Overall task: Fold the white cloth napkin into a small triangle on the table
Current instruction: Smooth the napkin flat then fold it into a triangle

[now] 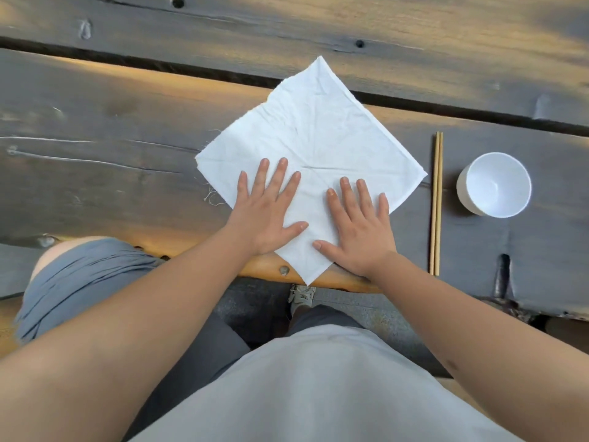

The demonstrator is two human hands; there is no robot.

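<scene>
Grey shirt (318, 387) lowest in view; both hands, left (271, 215) and right (357, 231), lie flat, fingers spread, on the white napkin (312, 135), unfolded as a diamond on the dark plank desk (95, 154); chopsticks (436, 202) and a white bowl (494, 185) lie right of it.

- Warm, low light streaks the dark wooden table (95, 129) in amber bands from 9 toward 1 o'clock; the rest lies in cool grey shade.
- The white napkin (315, 122) reads bright but not blown out, its creases visible.
- Shadows are soft.
- Wide-angle bending stretches the forearms at 5 and 7 o'clock; the edges are slightly soft.
</scene>
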